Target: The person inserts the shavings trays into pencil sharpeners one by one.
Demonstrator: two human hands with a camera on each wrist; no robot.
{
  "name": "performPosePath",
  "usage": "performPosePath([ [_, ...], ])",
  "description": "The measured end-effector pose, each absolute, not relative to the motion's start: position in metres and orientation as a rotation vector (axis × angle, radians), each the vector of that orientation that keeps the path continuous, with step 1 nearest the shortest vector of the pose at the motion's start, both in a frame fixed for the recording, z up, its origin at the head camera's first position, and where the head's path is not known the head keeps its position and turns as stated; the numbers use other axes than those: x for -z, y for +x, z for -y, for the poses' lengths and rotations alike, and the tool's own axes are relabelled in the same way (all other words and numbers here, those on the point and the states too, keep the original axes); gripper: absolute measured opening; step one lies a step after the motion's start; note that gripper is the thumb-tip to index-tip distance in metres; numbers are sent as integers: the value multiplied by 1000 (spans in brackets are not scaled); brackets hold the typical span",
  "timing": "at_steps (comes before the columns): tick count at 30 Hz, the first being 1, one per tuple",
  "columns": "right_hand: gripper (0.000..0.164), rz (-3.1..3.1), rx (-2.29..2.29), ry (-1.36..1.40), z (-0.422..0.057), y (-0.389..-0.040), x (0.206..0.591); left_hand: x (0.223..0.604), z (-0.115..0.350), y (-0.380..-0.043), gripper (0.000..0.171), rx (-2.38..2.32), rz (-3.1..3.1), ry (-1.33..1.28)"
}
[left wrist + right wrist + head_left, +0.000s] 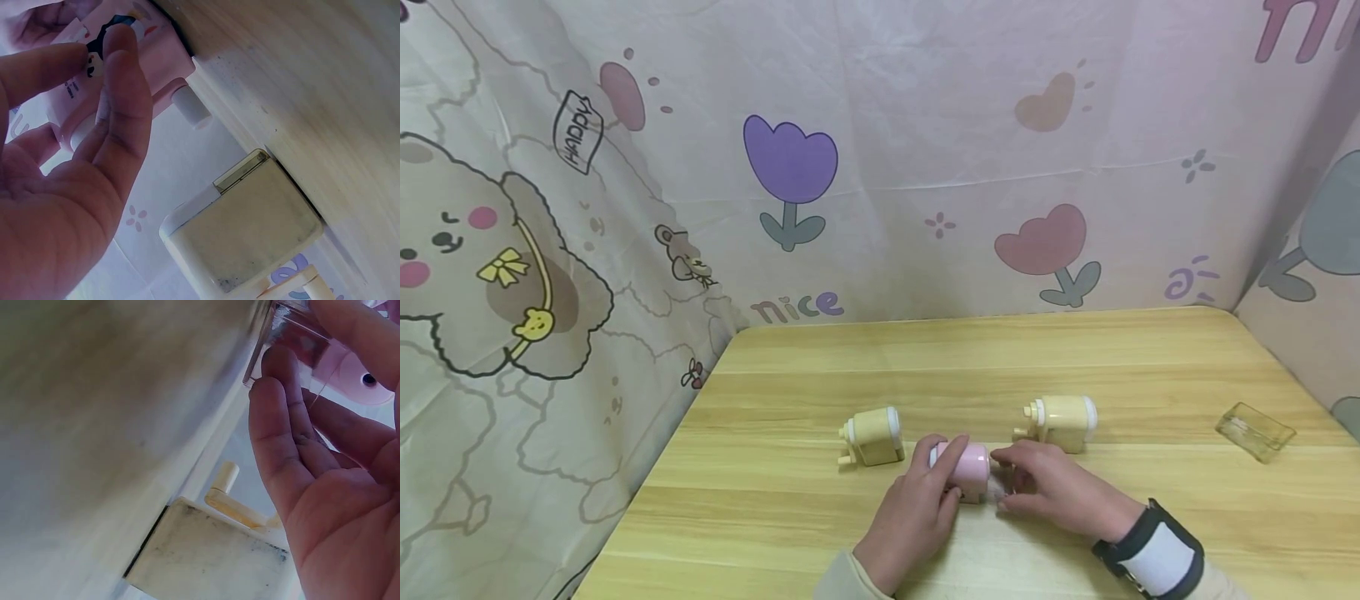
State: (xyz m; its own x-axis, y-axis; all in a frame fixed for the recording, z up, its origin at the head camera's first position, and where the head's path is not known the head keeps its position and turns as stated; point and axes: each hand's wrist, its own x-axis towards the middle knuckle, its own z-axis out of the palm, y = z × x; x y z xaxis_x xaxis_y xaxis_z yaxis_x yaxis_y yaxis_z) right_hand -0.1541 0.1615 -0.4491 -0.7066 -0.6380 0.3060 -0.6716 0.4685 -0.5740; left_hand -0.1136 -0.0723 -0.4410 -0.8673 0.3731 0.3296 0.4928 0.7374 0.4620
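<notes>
At 8 o'clock from the pink crank pencil sharpener (966, 467), which stands on the wooden table (760, 517), my left hand (917, 504) is clamped on the body; were that hold too slack, a tug from the other side could drag or twist it; at 4 o'clock, my right hand (1052, 487) pinches the clear plastic drawer (290, 331) between thumb and fingers, right beside the body; I cannot tell whether its inner end sits inside. A skewed angle could jam it; smooth plastic at the fingertips could slip; pale flecks (281, 314) at one end may be shavings or only glare, and shavings would spill if it tipped. Farther off, at 10 and 2 o'clock, stand the left yellow sharpener (874, 437) and the right yellow sharpener (1063, 421); the latter is just beyond my right hand, so a lifted knuckle could nudge it. Farthest, near 3 o'clock, lies a yellowish clear tray (1255, 432), well apart; a wide swing of that arm might sweep it off the table.
</notes>
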Motion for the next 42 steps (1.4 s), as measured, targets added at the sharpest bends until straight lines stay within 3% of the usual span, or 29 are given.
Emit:
performPosePath([
  [11,46,2677,-1097,1154,-158,-155,447,437,73,-112,62,814,2757,-697],
  [24,29,2654,-1118,1192,-148,-160,448,439,73,-113,61,796,2738,-705],
  [42,28,2668,-1129,1174,-145,-161,451,440,72,-113,60,803,2739,-697],
])
